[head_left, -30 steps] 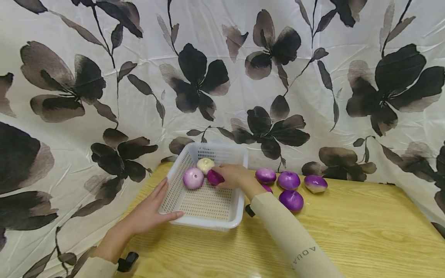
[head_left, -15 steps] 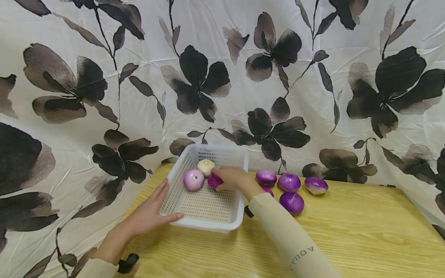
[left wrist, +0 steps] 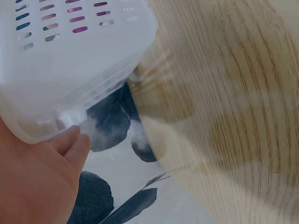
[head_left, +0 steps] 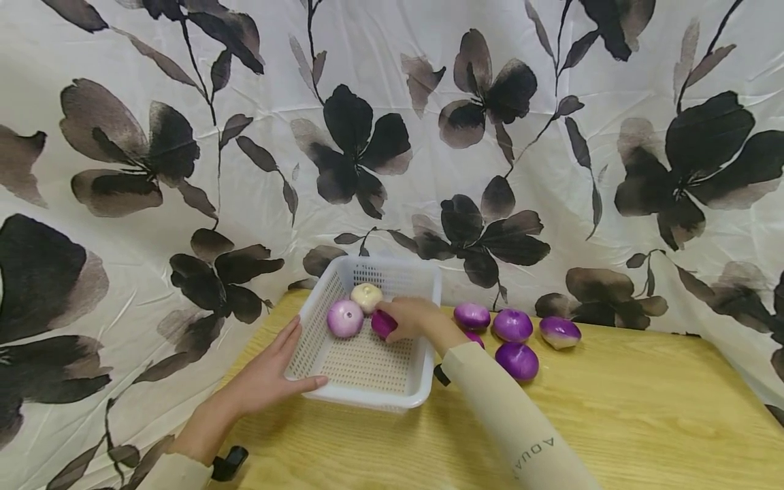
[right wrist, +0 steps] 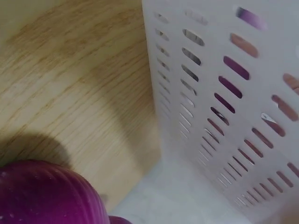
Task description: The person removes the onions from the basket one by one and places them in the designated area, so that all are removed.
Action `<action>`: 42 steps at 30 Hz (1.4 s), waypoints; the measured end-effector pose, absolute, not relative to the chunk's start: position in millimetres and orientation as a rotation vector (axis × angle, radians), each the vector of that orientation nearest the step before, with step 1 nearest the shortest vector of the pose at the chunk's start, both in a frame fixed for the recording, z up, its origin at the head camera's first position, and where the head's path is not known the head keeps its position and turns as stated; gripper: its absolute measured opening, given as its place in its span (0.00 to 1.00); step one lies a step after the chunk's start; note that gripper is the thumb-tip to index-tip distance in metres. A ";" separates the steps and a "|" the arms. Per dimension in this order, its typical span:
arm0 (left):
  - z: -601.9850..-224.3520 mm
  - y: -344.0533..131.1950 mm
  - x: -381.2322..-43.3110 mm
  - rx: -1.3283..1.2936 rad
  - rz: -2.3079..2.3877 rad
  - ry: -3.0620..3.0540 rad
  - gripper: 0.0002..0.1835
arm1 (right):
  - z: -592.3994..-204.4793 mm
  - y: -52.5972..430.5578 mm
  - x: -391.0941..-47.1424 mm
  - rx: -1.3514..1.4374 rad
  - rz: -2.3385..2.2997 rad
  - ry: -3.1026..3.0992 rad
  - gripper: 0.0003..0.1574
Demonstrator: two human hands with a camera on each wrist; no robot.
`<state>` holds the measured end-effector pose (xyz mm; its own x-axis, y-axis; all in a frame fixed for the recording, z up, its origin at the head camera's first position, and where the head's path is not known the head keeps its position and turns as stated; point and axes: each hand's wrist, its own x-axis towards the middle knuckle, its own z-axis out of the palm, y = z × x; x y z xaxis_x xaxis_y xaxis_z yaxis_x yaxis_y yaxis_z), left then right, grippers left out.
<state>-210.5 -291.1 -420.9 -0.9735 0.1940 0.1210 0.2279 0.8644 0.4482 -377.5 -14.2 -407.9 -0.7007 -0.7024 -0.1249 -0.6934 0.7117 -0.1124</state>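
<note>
A white slotted plastic basket (head_left: pixel 367 397) stands on the wooden table. My left hand (head_left: pixel 269 381) grips its near left corner, thumb over the front rim and fingers along the left side; fingertips show at the rim (left wrist: pixel 39 140) in the left wrist view. Inside the basket, my right hand (head_left: pixel 412 318) holds a dark purple onion (head_left: pixel 383 324), partly hidden by the fingers. Beside it lie a pale purple onion (head_left: pixel 345 318) and a peeled white onion (head_left: pixel 366 297). Through the slots of the basket wall (right wrist: pixel 187 144), the right wrist view shows purple skin and fingers.
Several purple onions lie on the table right of the basket, including a near one (head_left: pixel 517 361) and a white-bottomed one (head_left: pixel 560 332). Another is half hidden by the right forearm. A floral cloth (head_left: pixel 380 41) hangs behind the table (head_left: pixel 625 408).
The right hand has shifted slightly nearer inside the basket with the dark purple onion, which has turned a little. The left hand stays on the basket's corner. The head view has shifted slightly.
</note>
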 end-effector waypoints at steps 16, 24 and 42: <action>-419.8 -290.4 -211.7 -0.334 -0.699 -2.969 0.66 | -389.1 7.8 -364.5 -1.404 -0.637 2.643 0.45; -420.5 -291.1 -211.5 -0.325 -0.685 -2.973 0.65 | -371.1 27.5 -345.6 -1.378 -1.014 2.561 0.45; -420.4 -289.9 -213.2 -0.346 -0.674 -2.971 0.66 | -384.2 78.0 -320.1 -1.128 -1.326 2.673 0.54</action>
<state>-213.2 -289.9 -420.4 -0.9716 0.2021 0.1228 0.2353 0.8780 0.4169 -320.1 78.0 -384.2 -0.7489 -0.5723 0.3342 -0.6123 0.4045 -0.6793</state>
